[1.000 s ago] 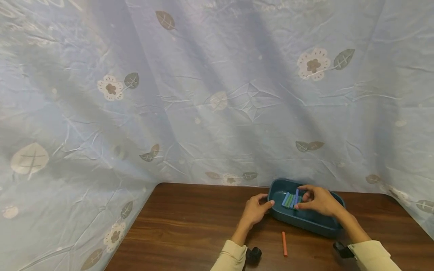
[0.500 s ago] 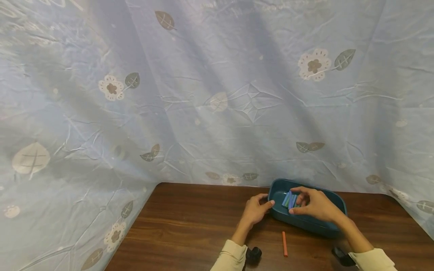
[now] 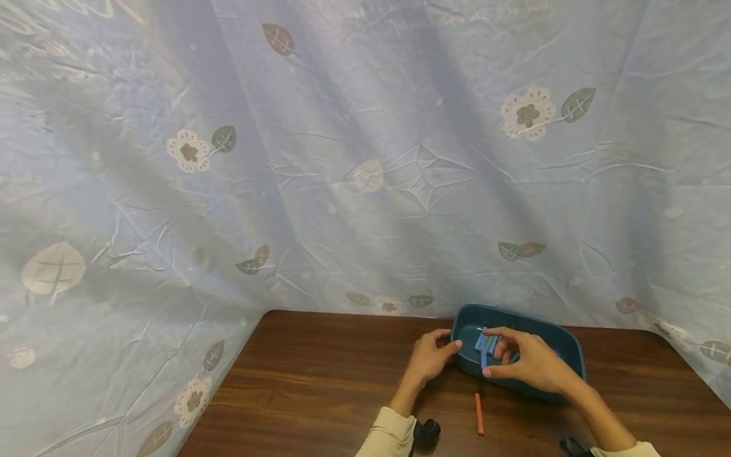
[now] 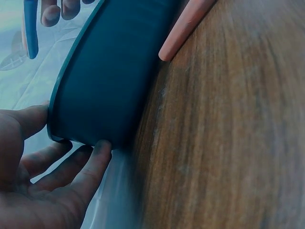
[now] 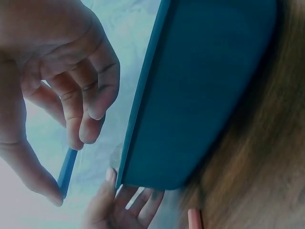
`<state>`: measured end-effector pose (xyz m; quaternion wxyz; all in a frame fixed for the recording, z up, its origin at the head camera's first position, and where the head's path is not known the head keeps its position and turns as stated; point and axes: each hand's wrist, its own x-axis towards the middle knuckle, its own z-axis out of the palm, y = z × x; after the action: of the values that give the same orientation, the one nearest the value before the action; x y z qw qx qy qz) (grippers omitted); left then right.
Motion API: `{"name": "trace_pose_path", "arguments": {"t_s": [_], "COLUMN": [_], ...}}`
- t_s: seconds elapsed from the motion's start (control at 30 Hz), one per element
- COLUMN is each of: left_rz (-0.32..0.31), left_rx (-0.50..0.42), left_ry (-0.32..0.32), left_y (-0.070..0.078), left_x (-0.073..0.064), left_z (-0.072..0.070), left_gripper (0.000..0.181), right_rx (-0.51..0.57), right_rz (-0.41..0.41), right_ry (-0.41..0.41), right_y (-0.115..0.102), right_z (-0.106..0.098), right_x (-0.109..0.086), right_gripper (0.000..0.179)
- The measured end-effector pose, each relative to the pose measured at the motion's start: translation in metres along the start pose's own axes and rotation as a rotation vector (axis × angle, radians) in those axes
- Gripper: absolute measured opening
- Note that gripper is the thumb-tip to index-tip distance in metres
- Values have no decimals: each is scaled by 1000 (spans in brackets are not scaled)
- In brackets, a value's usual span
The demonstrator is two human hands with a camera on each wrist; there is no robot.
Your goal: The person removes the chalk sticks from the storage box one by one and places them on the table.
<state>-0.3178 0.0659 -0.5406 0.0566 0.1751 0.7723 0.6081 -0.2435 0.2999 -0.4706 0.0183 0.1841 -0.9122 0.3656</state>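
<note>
Head view — tray [image 3: 558, 343] on table [image 3: 320, 368] — floral backdrop [image 3: 354, 158]

I count two grips, my left grip [image 3: 429, 357] and my right grip [image 3: 531, 362]. There is one blue tub [image 4: 109, 71], one worktop [image 3: 320, 368], one orange stick [image 3: 479, 414] and one blue stick [image 3: 483, 358] I hold. The other sticks [image 3: 492, 344] in the tub are too hidden to count.

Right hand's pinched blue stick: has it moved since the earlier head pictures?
Yes: in the head view, the blue stick moved left and nearer the orange stick.
</note>
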Motion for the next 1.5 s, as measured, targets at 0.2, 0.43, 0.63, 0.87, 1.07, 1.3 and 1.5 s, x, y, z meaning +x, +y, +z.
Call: {"name": "trace_pose_path", "arguments": {"t_s": [0.2,0.43,0.63,0.87,1.07,1.3,1.5], "left_rz": [-2,2,3,12,8,1,6], "left_rx": [5,-10,1,-12,-13,-4,-2], "left_ry": [-3,4,5,4,2,8,5], "left_y": [0,-1,-4,-6,-5,-3,-4], "left_x": [-2,-2,-2,-1,-2,0,1], "left_z": [0,1,2,3,2,1,1], "left_gripper": [45,44,45,45,44,45,46], "right_rx": [47,97,102,146,150,175,188], "right_rz": [-22,-27,-31,-35,-35,-41,-63], "right_ry": [-6,-4,-11,-39,-59,-100,-143], "right_y": [-4,-8,-8,-6,-1,3,9], "right_z": [7,15,21,27,31,37,44], "right_x": [-7,-15,-21,-27,-31,-34,-36], "right_gripper": [77,73,73,73,72,75,76]}}
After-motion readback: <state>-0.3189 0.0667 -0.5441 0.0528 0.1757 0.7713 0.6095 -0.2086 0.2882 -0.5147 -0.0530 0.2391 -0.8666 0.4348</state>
